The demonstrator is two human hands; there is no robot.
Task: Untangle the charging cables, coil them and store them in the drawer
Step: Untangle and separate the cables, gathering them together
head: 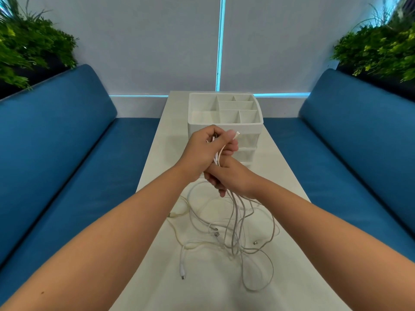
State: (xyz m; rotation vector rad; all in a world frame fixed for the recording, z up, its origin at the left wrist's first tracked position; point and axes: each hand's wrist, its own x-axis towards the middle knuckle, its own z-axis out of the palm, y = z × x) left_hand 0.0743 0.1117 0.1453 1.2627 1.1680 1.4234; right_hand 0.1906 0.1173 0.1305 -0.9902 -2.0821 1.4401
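Blue benches flank the white table (280,167), where we bunch the cables (233,223) above it, left hand (202,151) and right hand (226,176) both curled round the gathered ends, loops trailing onto the tabletop before the organizer (224,129). They look light, limp and snag-prone, so we judge gripping near the plugs best.

You faced a pale wall (146,41) split by a glowing cyan light strip (221,41), a long white table (280,176) ran ahead of you, blue cushioned benches (67,142) flanked it on both sides, leafy green plants (29,48) stood in both upper corners.
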